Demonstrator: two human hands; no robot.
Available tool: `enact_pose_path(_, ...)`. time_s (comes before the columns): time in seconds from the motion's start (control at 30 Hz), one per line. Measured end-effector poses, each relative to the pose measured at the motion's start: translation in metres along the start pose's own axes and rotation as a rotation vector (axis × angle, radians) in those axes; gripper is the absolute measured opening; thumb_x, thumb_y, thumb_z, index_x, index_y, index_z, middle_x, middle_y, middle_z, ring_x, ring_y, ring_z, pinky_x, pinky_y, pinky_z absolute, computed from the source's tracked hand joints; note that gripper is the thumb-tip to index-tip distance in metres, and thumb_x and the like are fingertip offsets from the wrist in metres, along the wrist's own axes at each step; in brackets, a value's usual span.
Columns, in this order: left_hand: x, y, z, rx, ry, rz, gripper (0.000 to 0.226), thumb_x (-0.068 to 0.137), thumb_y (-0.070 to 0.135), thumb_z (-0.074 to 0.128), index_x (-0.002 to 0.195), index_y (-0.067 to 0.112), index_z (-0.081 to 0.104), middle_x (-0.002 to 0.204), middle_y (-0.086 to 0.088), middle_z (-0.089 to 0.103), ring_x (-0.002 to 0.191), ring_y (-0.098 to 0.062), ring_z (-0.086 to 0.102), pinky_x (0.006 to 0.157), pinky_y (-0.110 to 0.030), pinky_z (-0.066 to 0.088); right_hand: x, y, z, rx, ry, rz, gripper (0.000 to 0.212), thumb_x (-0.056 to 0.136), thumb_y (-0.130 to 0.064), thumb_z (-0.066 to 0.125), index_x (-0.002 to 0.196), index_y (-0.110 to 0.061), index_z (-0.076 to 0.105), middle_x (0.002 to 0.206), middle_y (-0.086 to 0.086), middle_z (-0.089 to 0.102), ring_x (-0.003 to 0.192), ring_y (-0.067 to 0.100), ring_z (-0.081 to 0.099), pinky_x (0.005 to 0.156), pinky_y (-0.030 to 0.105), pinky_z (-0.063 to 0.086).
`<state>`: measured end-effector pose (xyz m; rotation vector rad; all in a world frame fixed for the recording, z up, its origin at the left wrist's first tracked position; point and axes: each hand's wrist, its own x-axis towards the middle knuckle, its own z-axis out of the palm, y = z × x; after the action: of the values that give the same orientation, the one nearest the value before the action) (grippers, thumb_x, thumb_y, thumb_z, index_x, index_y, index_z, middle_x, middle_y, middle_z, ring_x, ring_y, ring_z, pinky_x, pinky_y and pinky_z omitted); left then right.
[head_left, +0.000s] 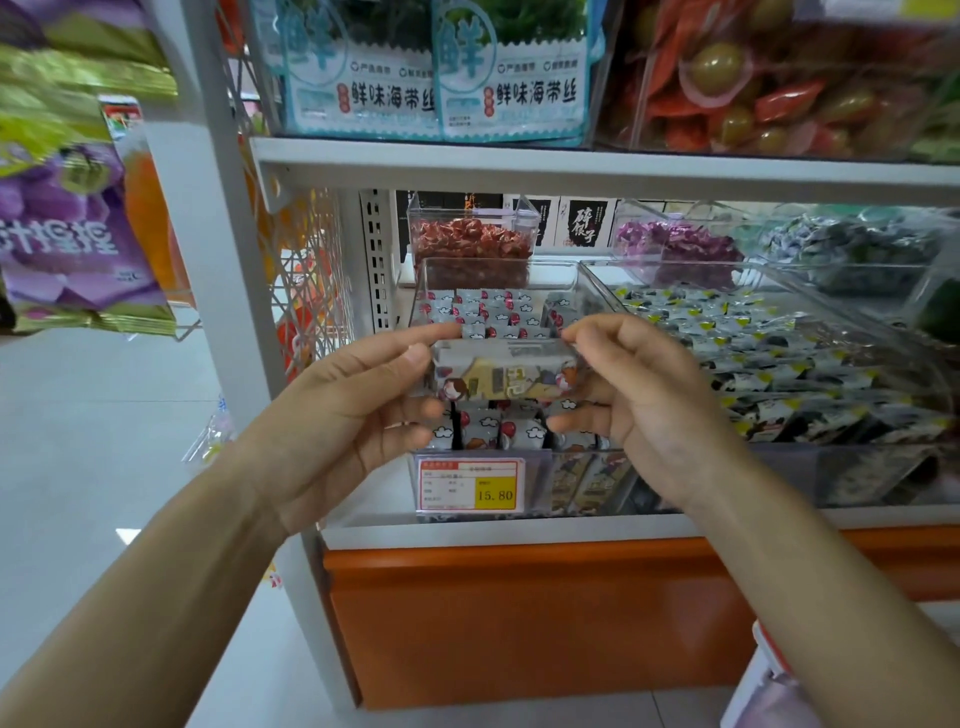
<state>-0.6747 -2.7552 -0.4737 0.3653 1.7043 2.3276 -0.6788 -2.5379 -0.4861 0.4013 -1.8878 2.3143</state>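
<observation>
Pinching illustrated snack packet (506, 375) between left hand (353, 410) and right hand (644, 400), holding long axis crosswise, print facing camera, covering both ends, lettering unreadable.

1. Your left hand (353, 415) and left forearm (171, 587) are bare, uncovered right down to the lower edge of view.
2. Your right hand (654, 415) and right forearm (831, 597) are just as bare, slim at the wrist.
3. Your left thumbnail (415, 354) is short, rounded and plain.
</observation>
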Motion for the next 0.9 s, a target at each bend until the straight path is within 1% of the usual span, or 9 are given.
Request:
enact_pose_path(0.03, 0.000, 0.000, -0.001, 0.018, -0.007, 0.003, 0.033, 0.074, 0.021, 0.059, 0.104, 0.023, 0.073, 0.085, -0.004, 0.062, 0.060, -0.008, 0.061, 0.053, -0.017, 0.052, 0.000, 0.000, 0.001, -0.033, 0.007, -0.019, 0.002, 0.080, -0.019, 0.064, 0.080, -0.018, 0.064, 0.082, 0.002, 0.054, 0.068, 0.012, 0.061, 0.051, 0.028, 0.054)
enact_pose_path(0.1, 0.001, 0.000, -0.001, 0.045, -0.019, 0.002, 0.035, 0.075, 0.018, 0.058, 0.107, 0.022, 0.072, 0.097, -0.011, 0.065, 0.069, -0.012, 0.061, 0.057, -0.019, 0.054, 0.000, 0.003, 0.002, -0.128, 0.021, -0.068, 0.013, 0.085, -0.006, 0.061, 0.081, -0.019, 0.062, 0.084, 0.001, 0.054, 0.072, 0.011, 0.060, 0.055, 0.028, 0.055)
enact_pose_path(0.23, 0.002, -0.005, 0.001, 0.237, 0.042, 0.077, 0.034, 0.080, 0.015, 0.057, 0.112, 0.020, 0.068, 0.110, -0.013, 0.067, 0.083, -0.018, 0.061, 0.062, -0.020, 0.054, 0.000, 0.003, 0.003, -0.215, -0.014, -0.112, 0.025, 0.086, 0.004, 0.058, 0.099, -0.017, 0.063, 0.102, 0.008, 0.061, 0.084, 0.016, 0.065, 0.064, 0.025, 0.056)
enact_pose_path(0.43, 0.003, -0.006, 0.002, 0.487, 0.107, 0.170, 0.031, 0.086, 0.011, 0.058, 0.113, 0.025, 0.066, 0.105, 0.001, 0.070, 0.090, -0.016, 0.069, 0.073, -0.020, 0.056, -0.003, 0.000, 0.005, -0.333, 0.016, -0.151, 0.012, 0.083, -0.008, 0.066, 0.086, -0.019, 0.071, 0.084, 0.000, 0.073, 0.076, 0.015, 0.069, 0.062, 0.022, 0.055)
enact_pose_path(0.53, 0.001, -0.005, 0.003, 0.598, 0.104, 0.202, 0.031, 0.083, 0.012, 0.062, 0.108, 0.030, 0.066, 0.100, 0.002, 0.071, 0.084, -0.015, 0.070, 0.076, -0.025, 0.057, -0.003, -0.001, 0.004, -0.455, 0.082, -0.201, 0.009, 0.083, -0.016, 0.067, 0.077, -0.022, 0.071, 0.079, 0.003, 0.071, 0.075, 0.019, 0.068, 0.067, 0.034, 0.056)
enact_pose_path(0.6, 0.001, -0.006, 0.005, 0.656, 0.110, 0.209, 0.031, 0.082, 0.014, 0.066, 0.105, 0.034, 0.067, 0.096, 0.002, 0.071, 0.080, -0.016, 0.069, 0.077, -0.027, 0.056, -0.004, 0.000, 0.005, -0.534, 0.123, -0.247, 0.013, 0.084, -0.018, 0.065, 0.073, -0.022, 0.069, 0.072, 0.003, 0.069, 0.068, 0.014, 0.065, 0.064, 0.029, 0.054)
enact_pose_path(0.7, 0.001, -0.007, 0.009, 0.654, 0.130, 0.202, 0.020, 0.078, 0.022, 0.069, 0.097, 0.028, 0.069, 0.089, 0.000, 0.070, 0.072, -0.017, 0.068, 0.069, -0.027, 0.056, -0.006, 0.000, 0.009, -0.623, 0.141, -0.304, 0.017, 0.086, -0.017, 0.064, 0.071, -0.023, 0.066, 0.066, -0.008, 0.065, 0.061, 0.000, 0.060, 0.056, 0.011, 0.045)
enact_pose_path(0.83, 0.001, -0.007, 0.011, 0.609, 0.173, 0.223, 0.004, 0.081, 0.018, 0.067, 0.081, 0.015, 0.068, 0.077, -0.011, 0.066, 0.056, -0.012, 0.059, 0.051, -0.018, 0.051, -0.008, 0.001, 0.015, -0.659, 0.111, -0.344, 0.013, 0.086, -0.016, 0.065, 0.074, -0.019, 0.067, 0.071, -0.008, 0.066, 0.067, 0.003, 0.061, 0.061, 0.012, 0.046)
enact_pose_path(0.9, 0.002, -0.007, 0.010, 0.602, 0.193, 0.235, 0.009, 0.082, 0.018, 0.066, 0.077, 0.011, 0.068, 0.072, -0.013, 0.065, 0.053, -0.011, 0.057, 0.049, -0.018, 0.049, -0.009, 0.001, 0.016, -0.659, 0.099, -0.355, 0.010, 0.085, -0.015, 0.065, 0.076, -0.017, 0.067, 0.073, -0.007, 0.067, 0.069, 0.004, 0.062, 0.062, 0.013, 0.047)
